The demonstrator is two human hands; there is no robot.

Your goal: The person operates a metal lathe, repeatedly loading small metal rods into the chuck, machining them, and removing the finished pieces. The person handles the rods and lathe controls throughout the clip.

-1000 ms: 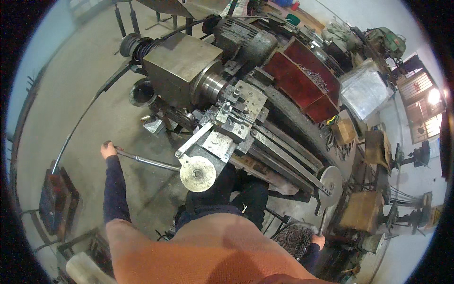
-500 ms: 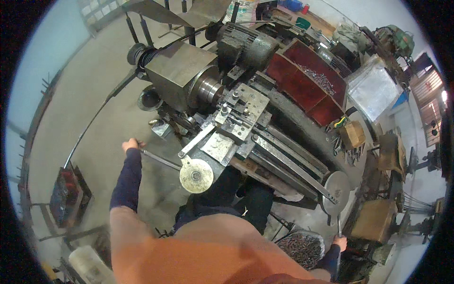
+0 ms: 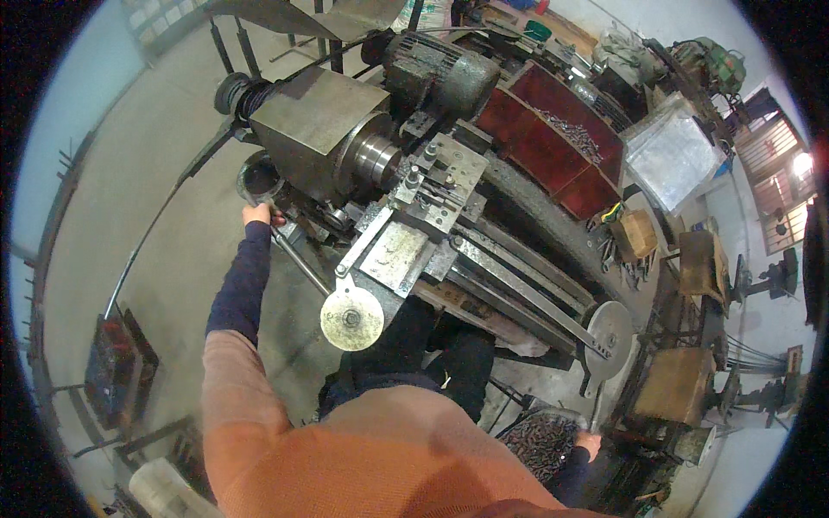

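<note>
My left hand (image 3: pixel 257 215) is closed around the end of a metal lever (image 3: pixel 302 268). This lever runs to a round brass-coloured disc (image 3: pixel 351 319), which a short flat bar links to the tool slide (image 3: pixel 449 181) of a small lathe. Low at the right, my right hand (image 3: pixel 589 445) grips the handle (image 3: pixel 595 413) below a larger grey disc (image 3: pixel 610 332). A long flat bar (image 3: pixel 522 285) joins that disc to the slide. Beyond the slide are the bare metal spindle (image 3: pixel 377 161) and the boxy headstock (image 3: pixel 315 112).
A container of small dark metal pieces (image 3: pixel 540 442) stands beside my right hand. Behind the lathe are a motor (image 3: pixel 440 73) and a red tray (image 3: pixel 553 142) holding shiny small parts. Wrenches and a cardboard box (image 3: pixel 635 235) lie at the right. A pedal-like box (image 3: pixel 117 367) stands on the left floor.
My left hand has swung its lever forward, up toward the headstock. My right hand has moved left with its handle, and the larger disc has turned slightly. The whole view has shifted a little.
</note>
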